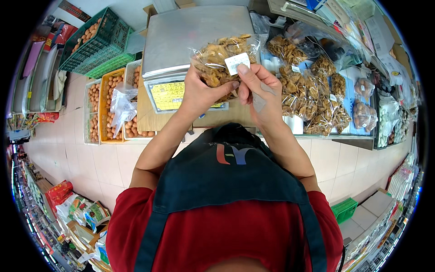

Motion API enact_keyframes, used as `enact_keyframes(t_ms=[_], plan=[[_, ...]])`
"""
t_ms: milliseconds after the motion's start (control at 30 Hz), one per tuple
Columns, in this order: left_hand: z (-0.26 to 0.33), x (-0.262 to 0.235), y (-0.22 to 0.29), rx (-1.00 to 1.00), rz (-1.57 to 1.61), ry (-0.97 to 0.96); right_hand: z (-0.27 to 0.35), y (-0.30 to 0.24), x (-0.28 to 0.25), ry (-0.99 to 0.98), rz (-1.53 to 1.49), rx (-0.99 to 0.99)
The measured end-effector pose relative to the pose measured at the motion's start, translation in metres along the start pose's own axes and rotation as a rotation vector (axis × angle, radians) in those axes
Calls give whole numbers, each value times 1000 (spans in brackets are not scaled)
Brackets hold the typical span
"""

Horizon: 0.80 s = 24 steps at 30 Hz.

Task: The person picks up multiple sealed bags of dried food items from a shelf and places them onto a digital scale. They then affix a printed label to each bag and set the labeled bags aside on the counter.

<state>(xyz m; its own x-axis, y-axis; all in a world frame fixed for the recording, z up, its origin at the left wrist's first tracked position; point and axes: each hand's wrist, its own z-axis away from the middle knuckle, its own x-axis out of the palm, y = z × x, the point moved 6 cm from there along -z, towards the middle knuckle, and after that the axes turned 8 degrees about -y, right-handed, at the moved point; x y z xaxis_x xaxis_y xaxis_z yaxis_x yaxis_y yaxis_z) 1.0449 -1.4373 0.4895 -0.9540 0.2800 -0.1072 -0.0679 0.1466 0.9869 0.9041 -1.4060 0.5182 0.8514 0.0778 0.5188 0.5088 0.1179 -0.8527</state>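
Note:
My left hand [200, 93] is closed around the lower left side of a clear plastic bag of brown, crinkled dried food [218, 52], its thumb across the front. The bag is held up over the near edge of a metal-topped weighing scale [195, 34]. A white barcode label [234, 63] is on the bag's front. My right hand [265, 90] pinches the label's lower right corner, thumb on top and the other fingers curled beneath. Whether that corner is stuck to the bag I cannot tell. A grey patch lies near the base of my right thumb.
To the right, similar filled bags [299, 95] are piled beside bags of round items [362, 113]. Left of the scale stand an orange crate of eggs [105, 84] and a stacked green crate [115, 38]. The scale's yellow key panel [167, 96] faces me.

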Motion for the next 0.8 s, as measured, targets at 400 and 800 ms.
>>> enact_keyframes(t_ms=[400,800], plan=[[4,23,-5,34,96,107,9,-2,-18,130,142,14],[2,46,-6,-148,404,-123,4,-41,-66,335,1167,-264]])
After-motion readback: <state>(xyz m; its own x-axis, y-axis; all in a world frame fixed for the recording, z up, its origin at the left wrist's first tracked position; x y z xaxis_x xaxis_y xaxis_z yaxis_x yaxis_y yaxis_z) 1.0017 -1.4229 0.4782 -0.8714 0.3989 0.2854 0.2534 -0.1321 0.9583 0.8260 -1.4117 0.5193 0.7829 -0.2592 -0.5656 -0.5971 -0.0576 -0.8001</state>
